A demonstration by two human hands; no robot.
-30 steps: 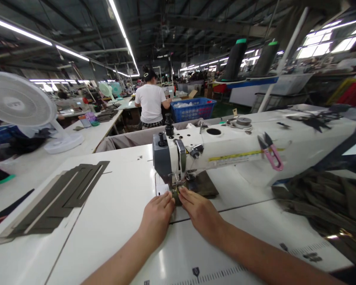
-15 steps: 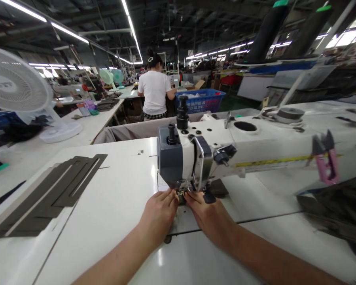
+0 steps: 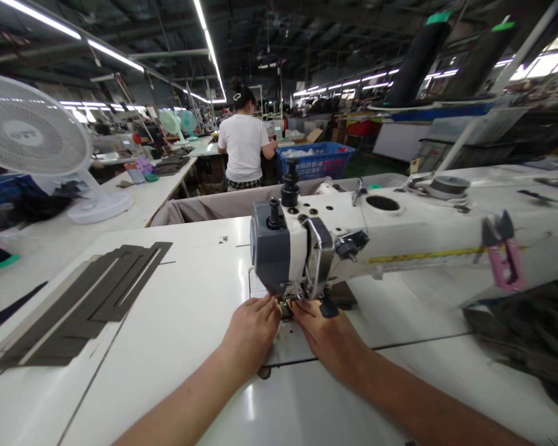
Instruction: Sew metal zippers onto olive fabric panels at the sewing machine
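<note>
A white and grey sewing machine [image 3: 270, 251] stands in front of me, its needle area lit by a small warm light. My left hand [image 3: 253, 328] lies at the left of the presser foot, with fingertips pressed together at the edge of a small olive fabric piece [image 3: 286, 311]. On the other side, my right hand [image 3: 328, 331] presses its fingers down by the same piece, partly under the machine head. Only a little of the fabric shows between the hands. More olive material [image 3: 344, 295] lies flat behind the right hand.
Stacked olive cut panels [image 3: 81, 310] lie on the table at left. A white fan [image 3: 100, 207] stands beyond them. Pink-handled snippers [image 3: 506, 263] sit against the machine arm, and dark fabric [image 3: 530, 334] is heaped at right. A co-worker [image 3: 244, 148] sits ahead near a blue basket [image 3: 316, 162].
The view has shifted slightly, so the surroundings appear a little to the right and lower. Less of the olive fabric shows between my hands, which stay almost in place.
</note>
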